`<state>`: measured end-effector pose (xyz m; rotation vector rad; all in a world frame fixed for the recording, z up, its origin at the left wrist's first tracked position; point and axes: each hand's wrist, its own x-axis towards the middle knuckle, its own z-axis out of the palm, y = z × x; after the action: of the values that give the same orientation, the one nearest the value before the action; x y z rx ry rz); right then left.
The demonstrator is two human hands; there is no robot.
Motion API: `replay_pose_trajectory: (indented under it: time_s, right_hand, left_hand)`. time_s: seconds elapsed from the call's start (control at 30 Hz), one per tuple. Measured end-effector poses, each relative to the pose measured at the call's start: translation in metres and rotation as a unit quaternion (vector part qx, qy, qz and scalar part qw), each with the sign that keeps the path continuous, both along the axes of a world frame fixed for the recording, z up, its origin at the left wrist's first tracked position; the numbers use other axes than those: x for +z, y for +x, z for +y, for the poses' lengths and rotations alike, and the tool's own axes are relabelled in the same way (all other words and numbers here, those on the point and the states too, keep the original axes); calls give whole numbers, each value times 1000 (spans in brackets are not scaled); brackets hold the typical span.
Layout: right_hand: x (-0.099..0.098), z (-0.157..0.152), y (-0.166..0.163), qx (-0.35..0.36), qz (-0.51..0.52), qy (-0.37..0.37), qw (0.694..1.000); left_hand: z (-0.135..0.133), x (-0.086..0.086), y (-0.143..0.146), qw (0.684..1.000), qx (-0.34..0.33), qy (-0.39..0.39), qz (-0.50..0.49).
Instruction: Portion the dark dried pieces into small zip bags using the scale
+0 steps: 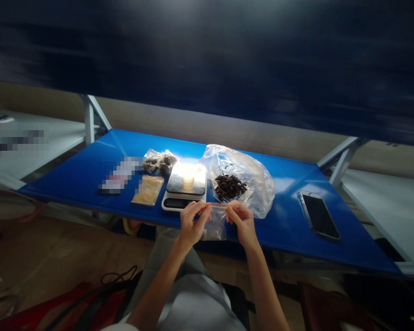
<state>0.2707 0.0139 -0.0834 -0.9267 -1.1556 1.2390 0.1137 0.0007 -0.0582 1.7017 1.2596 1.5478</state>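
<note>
Both my hands pinch the top edge of a small clear plastic bag (pixel 215 226) that hangs between them at the near edge of the blue table (pixel 89 174). My left hand (pixel 192 224) grips its left corner, my right hand (pixel 240 220) its right corner. Just beyond them stands a white kitchen scale (pixel 185 189) with a small yellowish cup (pixel 188 182) on its platform. To the right of the scale lies a large clear bag holding dark dried pieces (pixel 230 185).
A flat packet of tan powder (pixel 147 190) lies left of the scale, with small filled bags (pixel 160 161) behind it. A black phone (pixel 319 214) rests on the table's right side. Red items and black cables lie on the floor at lower left.
</note>
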Motion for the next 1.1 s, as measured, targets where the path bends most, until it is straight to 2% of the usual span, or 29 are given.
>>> replay_pose_trajectory:
  time_s: [0.17, 0.33, 0.53, 0.8, 1.1]
  right_hand:
    - [-2, 0, 0, 8, 4, 10, 1000]
    - [-2, -1, 1, 27, -10, 20, 999]
    - [3, -3, -1, 23, -20, 30, 999]
    - [5, -4, -3, 33, -33, 16, 999]
    - [7, -4, -3, 49, -29, 27, 998]
  left_hand:
    - [0, 0, 0, 1000, -21, 7, 20]
    - [3, 0, 1, 989, -46, 66, 122]
    - [2, 1, -2, 979, -28, 103, 174]
    - [0, 5, -1, 994, -11, 49, 92]
    - [-3, 7, -1, 996, 2, 39, 85]
